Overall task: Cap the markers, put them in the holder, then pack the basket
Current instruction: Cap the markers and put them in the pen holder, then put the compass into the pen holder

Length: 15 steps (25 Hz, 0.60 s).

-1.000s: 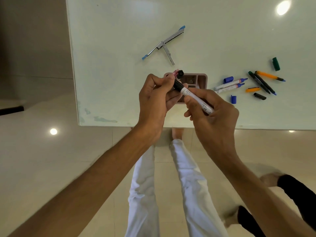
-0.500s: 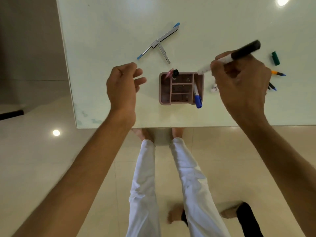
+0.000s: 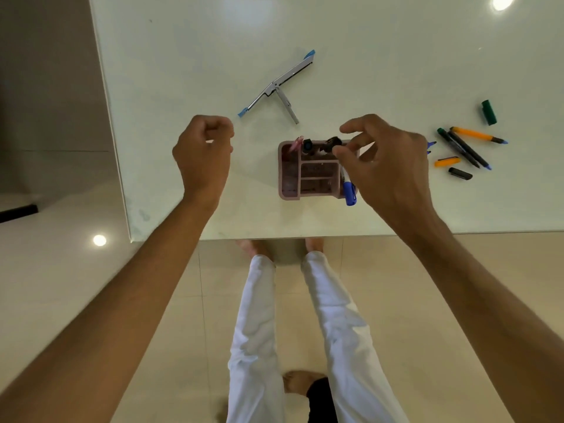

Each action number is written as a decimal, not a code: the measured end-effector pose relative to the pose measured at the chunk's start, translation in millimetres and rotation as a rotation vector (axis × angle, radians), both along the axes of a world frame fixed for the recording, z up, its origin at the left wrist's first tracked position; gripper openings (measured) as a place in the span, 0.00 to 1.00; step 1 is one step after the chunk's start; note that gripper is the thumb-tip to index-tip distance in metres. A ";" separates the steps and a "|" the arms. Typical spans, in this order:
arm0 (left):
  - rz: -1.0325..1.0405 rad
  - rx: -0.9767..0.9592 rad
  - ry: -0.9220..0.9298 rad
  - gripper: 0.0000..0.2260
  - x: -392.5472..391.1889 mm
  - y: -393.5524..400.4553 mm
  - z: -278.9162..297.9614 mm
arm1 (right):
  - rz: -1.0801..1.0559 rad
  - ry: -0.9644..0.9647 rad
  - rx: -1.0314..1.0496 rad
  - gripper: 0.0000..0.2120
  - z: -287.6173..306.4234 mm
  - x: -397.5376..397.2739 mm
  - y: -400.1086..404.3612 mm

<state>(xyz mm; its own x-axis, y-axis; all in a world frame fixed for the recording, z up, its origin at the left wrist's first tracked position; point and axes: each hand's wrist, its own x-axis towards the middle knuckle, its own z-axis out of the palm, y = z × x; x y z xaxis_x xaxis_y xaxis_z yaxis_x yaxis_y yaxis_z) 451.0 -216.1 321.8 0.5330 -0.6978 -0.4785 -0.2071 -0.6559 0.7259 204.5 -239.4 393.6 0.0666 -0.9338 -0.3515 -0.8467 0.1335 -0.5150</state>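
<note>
Moved since half a second ago: black-capped marker (image 3: 332, 145), from raised in the right hand (image 3: 387, 166) to standing in the pink holder's (image 3: 287, 178) far compartment; right fingers loosely spread over it, contact unclear; left hand (image 3: 203, 154) curled, holding nothing; blue-capped marker (image 3: 349, 192) in holder's right side; uncapped markers (image 3: 464, 148) and loose caps (image 3: 489, 112) well right on table (image 3: 183, 71); folding metal stand (image 3: 279, 85) beyond.

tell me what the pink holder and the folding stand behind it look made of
The pink holder looks like matte moulded plastic: uniform colour, rounded corners, thin dividers. The folding stand seems brushed metal, with a silvery sheen on thin flat bars and blue, probably rubber, end tips.
</note>
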 end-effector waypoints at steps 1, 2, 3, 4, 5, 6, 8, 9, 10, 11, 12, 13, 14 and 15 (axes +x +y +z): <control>-0.075 -0.068 -0.129 0.08 1.4 2.6 -10.6 | 0.016 -0.016 -0.018 0.14 2.6 -1.9 2.5; -0.155 -0.126 -0.230 0.09 2.3 2.5 -17.6 | 0.036 -0.029 -0.034 0.15 5.0 -4.4 6.3; -0.236 -0.157 -0.301 0.10 4.8 -1.7 -23.3 | 0.051 -0.042 -0.048 0.15 6.5 -6.7 9.3; -0.318 -0.155 -0.348 0.12 6.8 -8.9 -29.4 | 0.050 -0.052 -0.057 0.16 7.9 -10.4 11.1; -0.404 -0.125 -0.390 0.14 7.9 -17.7 -37.1 | 0.036 -0.062 -0.060 0.16 9.3 -15.4 12.1; -0.493 -0.073 -0.440 0.17 8.4 -27.5 -44.7 | 0.021 -0.067 -0.063 0.16 10.9 -20.2 12.4; -0.663 0.010 -0.520 0.20 5.4 -45.3 -57.4 | 0.009 -0.064 -0.088 0.15 15.3 -30.6 11.8; -0.716 0.014 -0.546 0.19 1.9 -52.1 -63.1 | 0.007 -0.068 -0.100 0.15 17.3 -36.1 10.7; -0.745 0.003 -0.571 0.15 -0.7 -57.9 -68.3 | 0.004 -0.074 -0.110 0.14 19.1 -40.7 9.0; -0.762 -0.004 -0.588 0.11 -3.4 -61.7 -71.4 | -0.001 -0.079 -0.123 0.13 20.3 -44.3 7.2; -0.766 0.000 -0.587 0.07 -5.7 -64.0 -72.2 | -0.012 -0.083 -0.141 0.12 21.7 -46.9 5.3; -0.742 0.001 -0.556 0.06 -6.5 -64.3 -72.2 | -0.026 -0.085 -0.158 0.11 23.4 -47.8 3.8; -0.676 -0.001 -0.485 0.06 -6.1 -63.6 -69.0 | -0.043 -0.092 -0.169 0.10 25.4 -47.1 2.5; -0.587 -0.006 -0.385 0.06 -5.2 -62.1 -60.8 | -0.071 -0.112 -0.168 0.10 27.1 -45.0 1.0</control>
<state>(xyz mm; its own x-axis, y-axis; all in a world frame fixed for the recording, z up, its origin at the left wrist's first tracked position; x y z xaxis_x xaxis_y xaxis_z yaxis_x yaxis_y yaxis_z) 445.8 -278.2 260.9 0.1983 -0.9240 -0.3271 -0.7686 -0.3536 0.5332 159.5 -238.4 420.7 0.0286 -0.9824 -0.1848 -0.7747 0.0951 -0.6251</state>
